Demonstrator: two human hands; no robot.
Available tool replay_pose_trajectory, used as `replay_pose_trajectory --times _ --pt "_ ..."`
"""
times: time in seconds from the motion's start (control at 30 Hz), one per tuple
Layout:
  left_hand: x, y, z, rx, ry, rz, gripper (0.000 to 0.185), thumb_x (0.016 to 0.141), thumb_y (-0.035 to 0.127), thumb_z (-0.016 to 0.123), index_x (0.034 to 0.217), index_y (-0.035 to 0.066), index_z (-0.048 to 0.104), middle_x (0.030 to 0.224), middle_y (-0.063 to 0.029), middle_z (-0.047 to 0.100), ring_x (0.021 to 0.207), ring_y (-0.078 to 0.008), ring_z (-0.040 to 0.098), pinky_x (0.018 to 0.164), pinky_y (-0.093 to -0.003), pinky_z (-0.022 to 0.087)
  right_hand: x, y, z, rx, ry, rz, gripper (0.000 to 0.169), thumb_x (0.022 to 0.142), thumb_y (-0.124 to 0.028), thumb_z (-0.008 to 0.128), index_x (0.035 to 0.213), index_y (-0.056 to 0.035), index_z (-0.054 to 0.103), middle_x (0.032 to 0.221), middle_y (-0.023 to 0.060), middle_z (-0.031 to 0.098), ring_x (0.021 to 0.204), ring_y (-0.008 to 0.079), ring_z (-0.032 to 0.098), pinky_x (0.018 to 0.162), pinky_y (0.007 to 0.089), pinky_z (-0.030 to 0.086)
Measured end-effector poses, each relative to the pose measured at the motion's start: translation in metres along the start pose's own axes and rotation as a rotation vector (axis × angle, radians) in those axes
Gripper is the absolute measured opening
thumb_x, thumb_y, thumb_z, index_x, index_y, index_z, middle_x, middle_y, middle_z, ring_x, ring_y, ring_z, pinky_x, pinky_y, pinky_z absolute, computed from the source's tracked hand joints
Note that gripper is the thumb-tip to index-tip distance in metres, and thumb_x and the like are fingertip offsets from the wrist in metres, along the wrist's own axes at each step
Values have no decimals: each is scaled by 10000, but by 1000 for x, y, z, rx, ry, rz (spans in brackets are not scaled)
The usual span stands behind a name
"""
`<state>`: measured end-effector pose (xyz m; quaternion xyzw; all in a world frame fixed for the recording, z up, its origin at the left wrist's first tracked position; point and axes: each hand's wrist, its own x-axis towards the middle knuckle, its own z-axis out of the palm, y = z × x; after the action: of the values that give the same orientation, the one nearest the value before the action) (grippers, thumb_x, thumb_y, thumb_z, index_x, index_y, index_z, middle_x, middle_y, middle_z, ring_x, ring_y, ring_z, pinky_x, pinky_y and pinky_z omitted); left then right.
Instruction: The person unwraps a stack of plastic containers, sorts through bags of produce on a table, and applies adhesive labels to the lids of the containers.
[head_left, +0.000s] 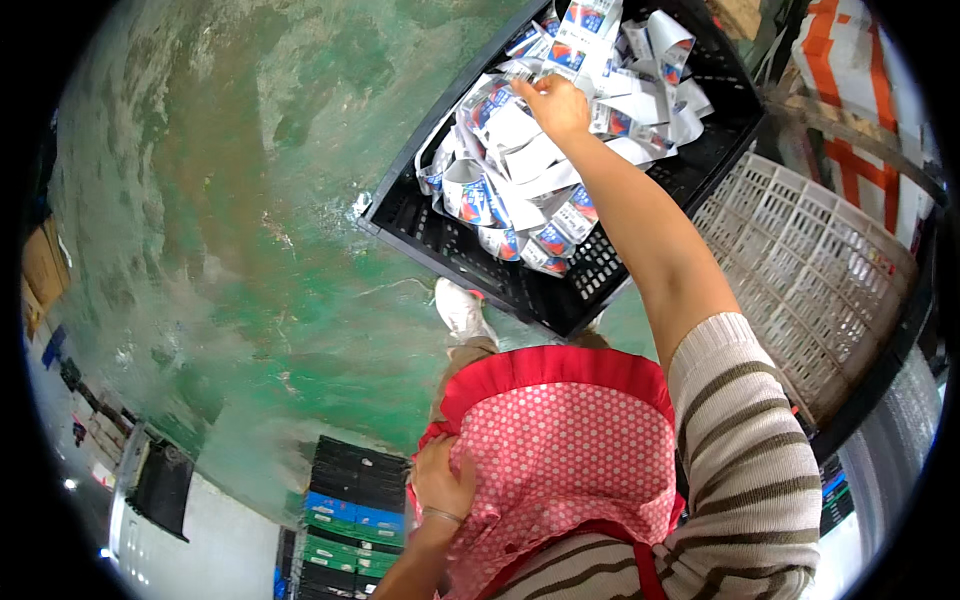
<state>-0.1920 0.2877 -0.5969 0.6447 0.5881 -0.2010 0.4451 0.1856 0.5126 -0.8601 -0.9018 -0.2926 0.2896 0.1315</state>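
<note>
My right hand (559, 109) is reaching into a black plastic crate (469, 262), fingers bent around a strip of printed labels (574, 49). That strip runs upward from the fingers towards the crate's far end. Beneath and around the hand lies a loose heap of white label strips (517, 161), looped and curled, with blue and red printing. Some strips show their plain white backs. Low at my side, my left hand (444, 476) rests against a red flowered apron (562, 450), thumb apart from the fingers, holding nothing.
A white slatted plastic crate (810, 277) stands right of the black one. Beyond it is a white sack with orange stripes (847, 97). Stacked black, blue and green crates (352, 510) stand behind me. My white shoe (459, 307) is on the worn green floor (262, 262).
</note>
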Motion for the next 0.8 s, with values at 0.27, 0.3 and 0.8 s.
replay_pose_trajectory --times 0.27,0.3,0.8 --pt "8 7 -3 12 67 3 284 753 203 589 966 15 586 986 -176 595 930 -346 547 825 -407 422 33 -2 54 1020 177 433 183 745 -67 648 899 21 603 797 70 597 694 130 552 606 250 427" --pt "8 7 -3 10 79 15 271 754 191 591 951 5 590 961 -179 600 906 -347 556 814 -399 432 26 -8 47 1143 237 346 163 760 -57 618 905 17 607 817 70 602 741 143 555 672 257 431" --pt "-9 103 -43 -152 248 430 270 786 161 582 1029 45 570 1142 -143 531 1042 -322 481 900 -397 347 -423 -14 -338 1181 33 -64 57 770 47 550 786 -7 542 843 64 516 792 153 480 721 269 390"
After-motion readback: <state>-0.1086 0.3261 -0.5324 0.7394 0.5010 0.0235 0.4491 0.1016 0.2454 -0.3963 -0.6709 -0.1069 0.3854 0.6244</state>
